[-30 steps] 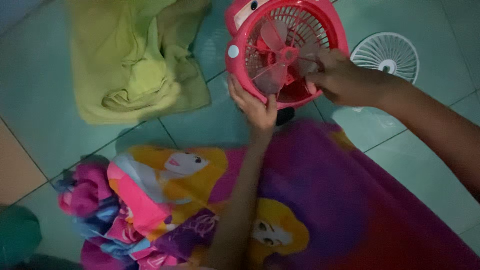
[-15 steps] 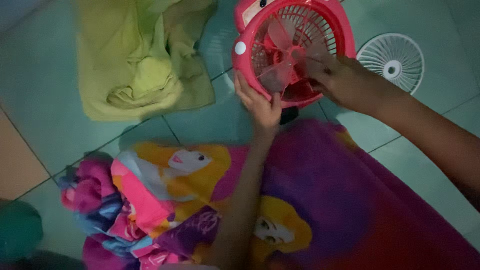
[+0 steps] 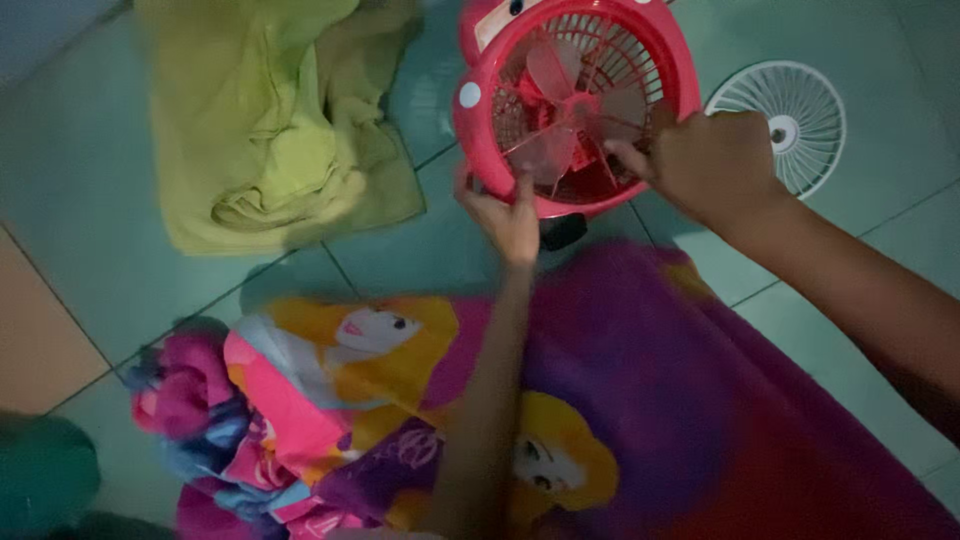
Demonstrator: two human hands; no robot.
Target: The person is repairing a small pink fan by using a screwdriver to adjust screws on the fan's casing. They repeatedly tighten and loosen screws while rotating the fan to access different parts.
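— Upper middle of the head view: what sits there?

— A small pink fan (image 3: 575, 100), lying face up on the green tiled floor (image 3: 90, 180). Its front guard is off, so the translucent pink blades (image 3: 565, 110) are bare inside the rear cage.

— And the guard?

— I judge it to be the white round grille (image 3: 800, 125) lying flat at the upper right of the frame, just beside the fan and apart from both hands.

— What are the hands doing?

— The left hand (image 3: 505, 215) comes up from the bottom centre and closes its fingers on the fan's lower rim, steadying it. The right hand (image 3: 705, 165) enters from the right, curled, with its fingertips reaching in among the blades near the hub. Whether it actually pinches a blade or only touches it, I cannot tell; the frame is dim and soft.

— How far along does the work look?

— Opening the fan seems done, since the grille is off. The blades remain mounted, so handling them and refitting the grille look like what is left.

— Anything else around?

— A crumpled yellow-green cloth (image 3: 270, 130) at the upper left, and a purple cartoon-printed blanket (image 3: 640, 420) across the bottom, under the arms.
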